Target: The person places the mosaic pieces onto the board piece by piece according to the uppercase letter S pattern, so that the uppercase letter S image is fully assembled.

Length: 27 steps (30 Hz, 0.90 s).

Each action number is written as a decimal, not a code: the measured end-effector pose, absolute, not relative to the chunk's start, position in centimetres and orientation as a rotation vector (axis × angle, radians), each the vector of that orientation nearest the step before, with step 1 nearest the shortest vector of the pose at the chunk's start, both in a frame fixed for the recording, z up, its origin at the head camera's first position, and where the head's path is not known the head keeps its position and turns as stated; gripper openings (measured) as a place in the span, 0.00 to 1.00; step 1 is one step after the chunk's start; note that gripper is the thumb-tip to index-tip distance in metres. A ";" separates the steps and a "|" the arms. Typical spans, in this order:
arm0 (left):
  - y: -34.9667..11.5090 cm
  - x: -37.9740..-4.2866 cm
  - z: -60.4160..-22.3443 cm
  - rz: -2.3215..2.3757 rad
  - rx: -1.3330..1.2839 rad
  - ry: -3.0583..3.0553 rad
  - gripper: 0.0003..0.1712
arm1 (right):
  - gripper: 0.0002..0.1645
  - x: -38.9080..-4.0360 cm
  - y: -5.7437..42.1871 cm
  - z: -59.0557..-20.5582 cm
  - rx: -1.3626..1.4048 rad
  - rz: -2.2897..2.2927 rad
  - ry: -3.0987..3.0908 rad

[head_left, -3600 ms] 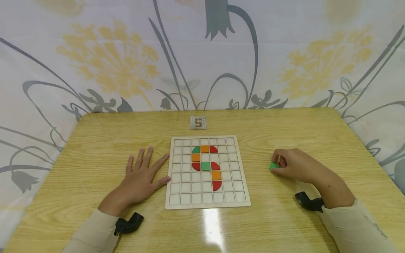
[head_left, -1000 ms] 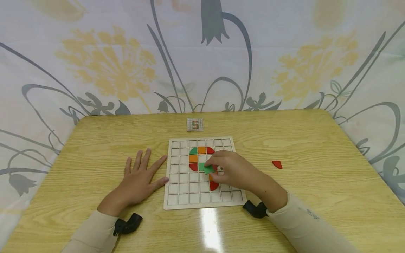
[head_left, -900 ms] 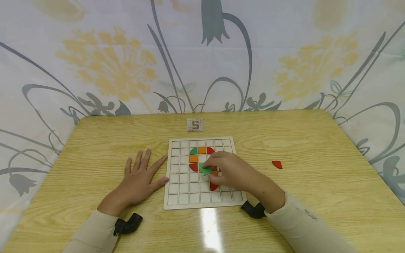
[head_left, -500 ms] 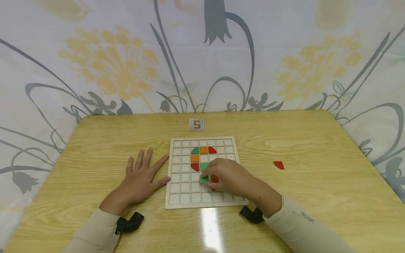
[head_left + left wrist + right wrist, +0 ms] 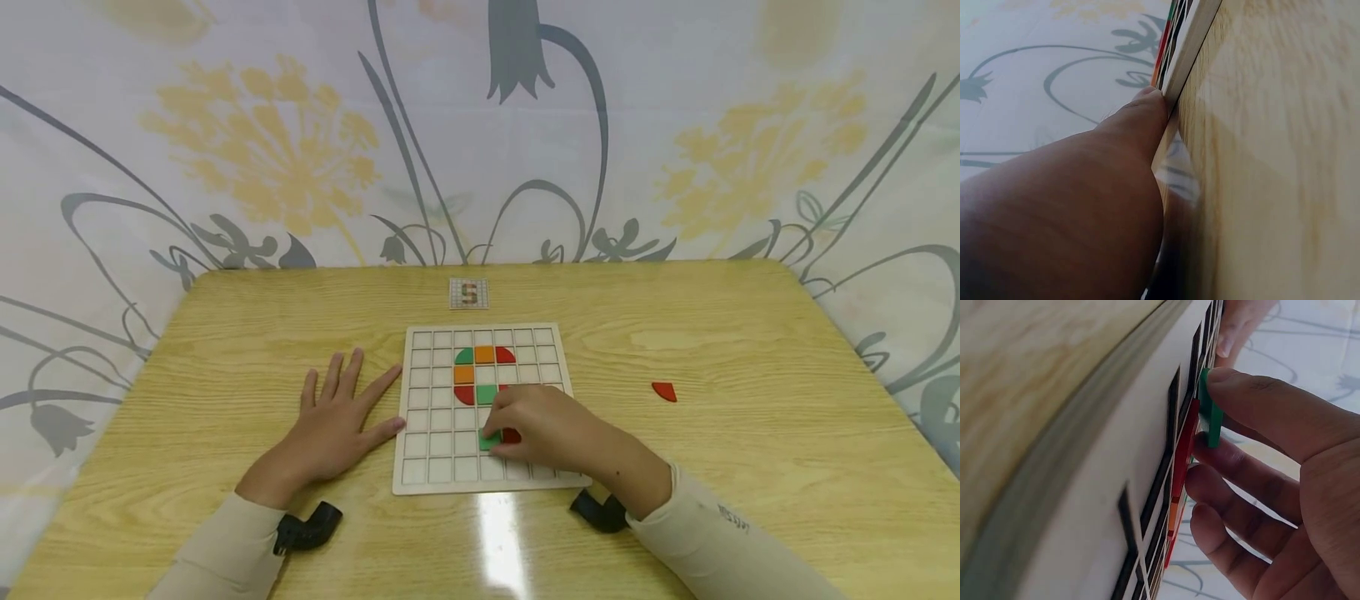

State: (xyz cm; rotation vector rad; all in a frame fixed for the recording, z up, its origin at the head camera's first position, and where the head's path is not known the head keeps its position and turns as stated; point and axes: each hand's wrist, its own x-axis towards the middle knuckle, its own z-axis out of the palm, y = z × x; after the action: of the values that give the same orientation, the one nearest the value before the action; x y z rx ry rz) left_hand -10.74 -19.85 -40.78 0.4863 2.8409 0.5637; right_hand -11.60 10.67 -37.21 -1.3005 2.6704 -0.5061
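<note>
My right hand (image 5: pixel 543 429) pinches a green square tile (image 5: pixel 488 442) between thumb and fingers. The tile is over the lower part of the white grid board (image 5: pixel 440 471), left of a red quarter-round tile (image 5: pixel 512 436). In the right wrist view that green tile (image 5: pixel 1212 419) stands slightly off the grid surface. Orange, red and green tiles sit in several cells above; the right hand hides some of them. My left hand (image 5: pixel 330 433) lies spread on the table, its thumb and index fingertips at the board's left edge. In the left wrist view the thumb (image 5: pixel 1141 119) touches that edge.
A loose red quarter-round tile (image 5: pixel 665 391) lies on the wooden table (image 5: pixel 712 333) to the right. Behind the board is a small card (image 5: pixel 468 293) printed with a grid and coloured shape. A patterned cloth (image 5: pixel 480 125) hangs beyond the table.
My right hand has taken the green tile from the right side of the table to the board, then shifted it towards me to a lower row. The left hand has stayed in place.
</note>
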 end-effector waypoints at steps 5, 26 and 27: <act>-19.9 -10.8 -40.8 0.563 0.485 2.848 0.42 | 0.06 -11.6 10.7 -37.2 -1.344 -0.470 2.681; -19.8 -10.7 -40.9 0.562 0.488 2.845 0.42 | 0.09 -11.4 10.9 -37.4 -1.311 -0.467 2.647; -19.8 -10.7 -40.9 0.561 0.488 2.845 0.42 | 0.09 -11.4 10.9 -37.4 -1.310 -0.468 2.649</act>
State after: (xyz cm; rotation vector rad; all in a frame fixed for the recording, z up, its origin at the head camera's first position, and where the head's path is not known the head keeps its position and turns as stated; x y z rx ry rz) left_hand -10.66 -19.84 -40.92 0.4883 2.8451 0.5615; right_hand -11.37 10.93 -37.37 -1.3101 2.6486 -0.4680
